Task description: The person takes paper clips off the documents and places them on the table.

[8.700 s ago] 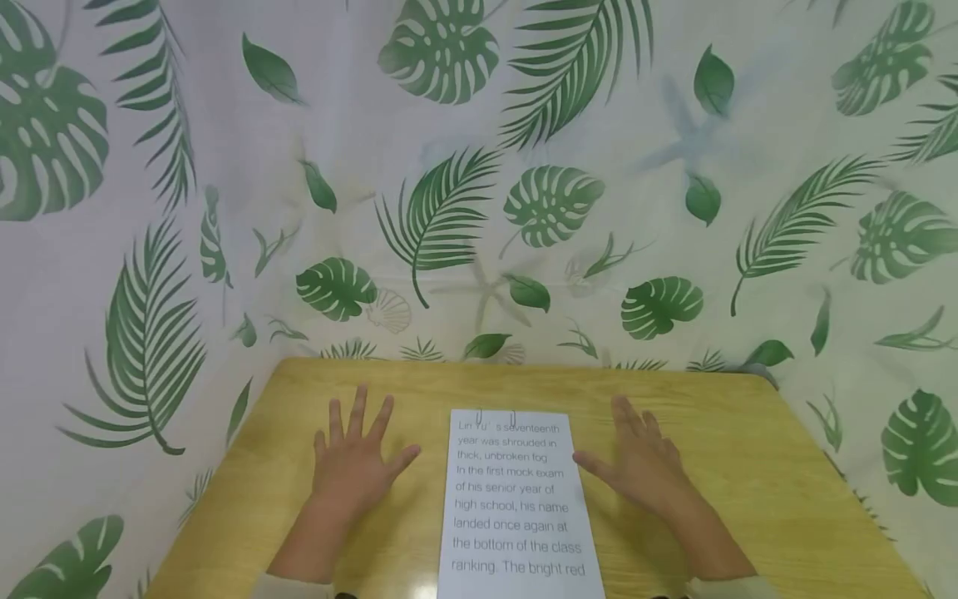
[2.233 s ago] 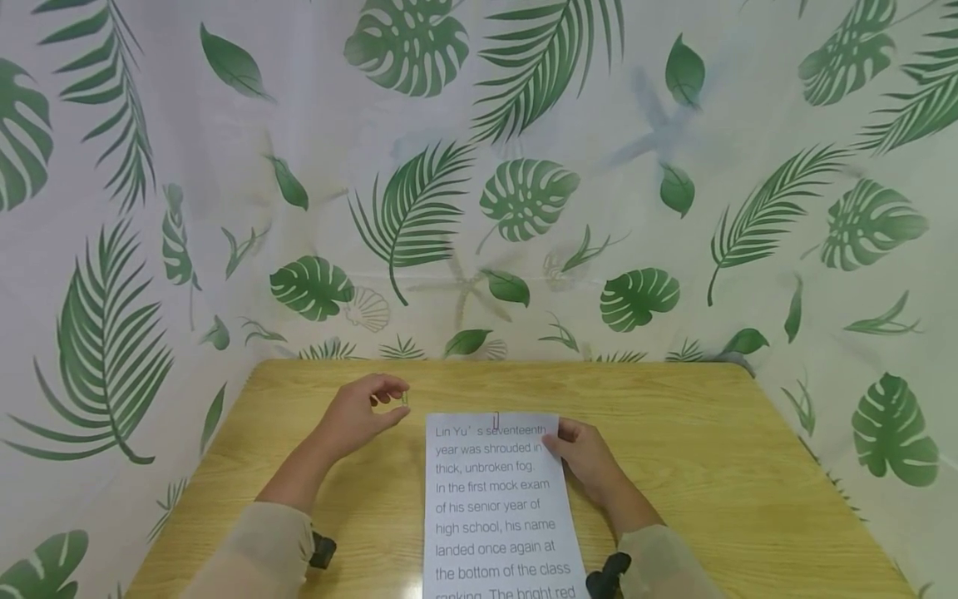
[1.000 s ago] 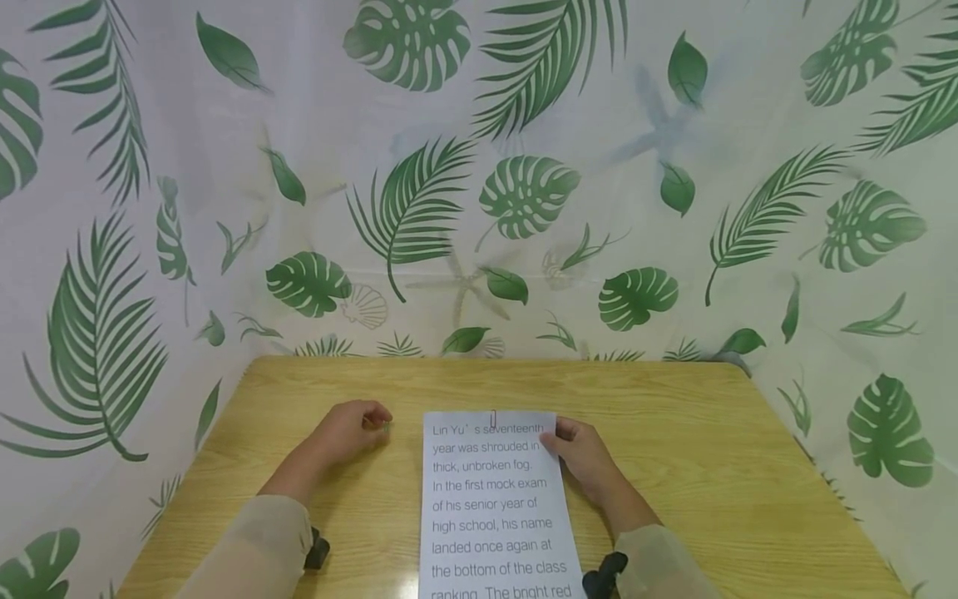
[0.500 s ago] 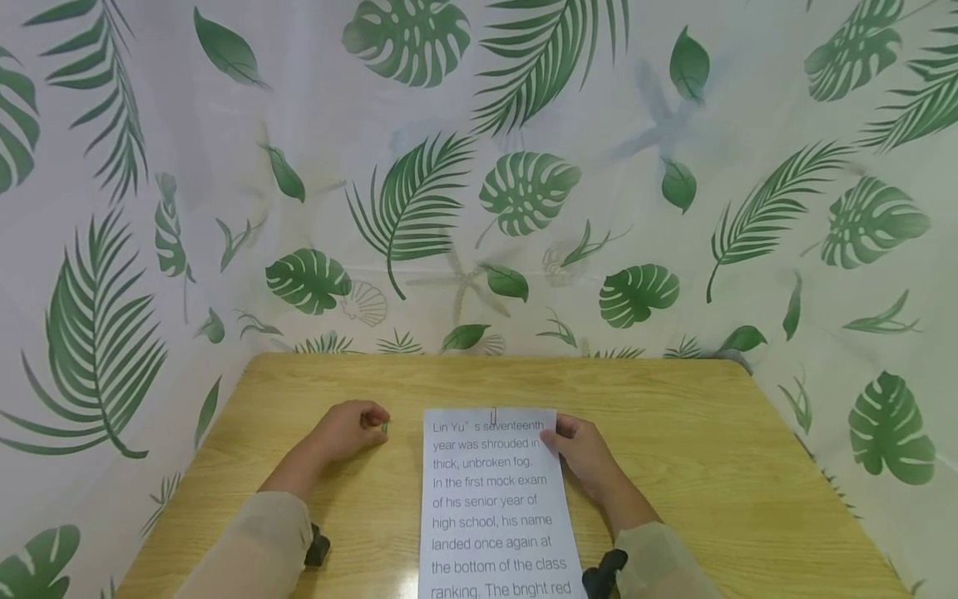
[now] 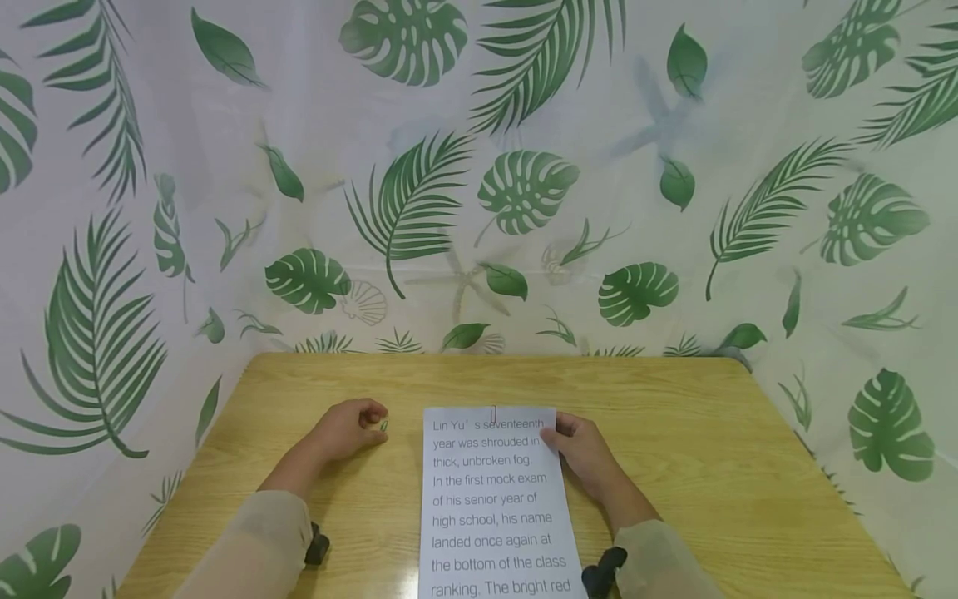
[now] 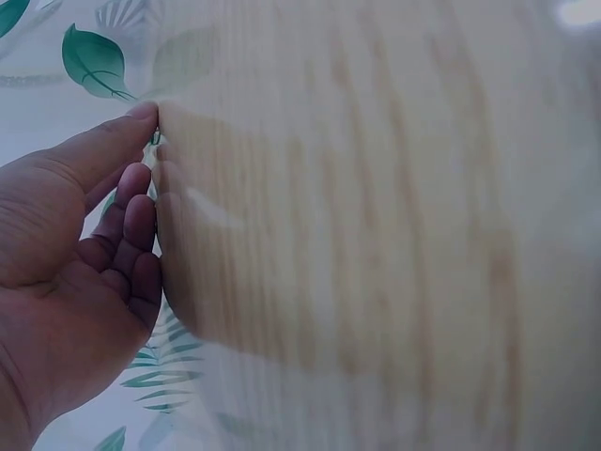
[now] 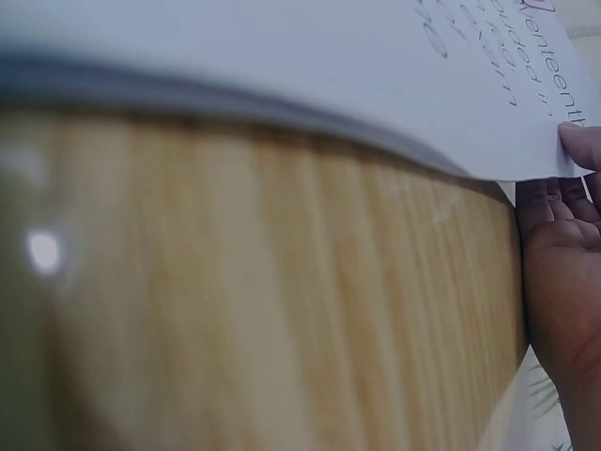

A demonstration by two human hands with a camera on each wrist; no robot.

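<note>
Running lengthwise forward, the paper (image 5: 490,502) is pinched by right grip (image 5: 587,457), green clip (image 5: 385,425) by left grip (image 5: 346,430)

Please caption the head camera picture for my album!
Right hand grips the printed paper; left hand by a small green clip.

Paper (image 5: 490,491) placed over table (image 5: 711,449), curtain (image 5: 464,216) behind. Paperclip (image 5: 493,414) fitted at far edge; far-right corner held by right hand (image 5: 586,453). Small clip (image 5: 385,424), left hand (image 5: 349,431) located left.

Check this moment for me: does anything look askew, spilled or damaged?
Nothing stands out. The printed paper looks undamaged; a red paper clip is on its top edge; the right hand grips its right edge. A small green item is by the left hand.
</note>
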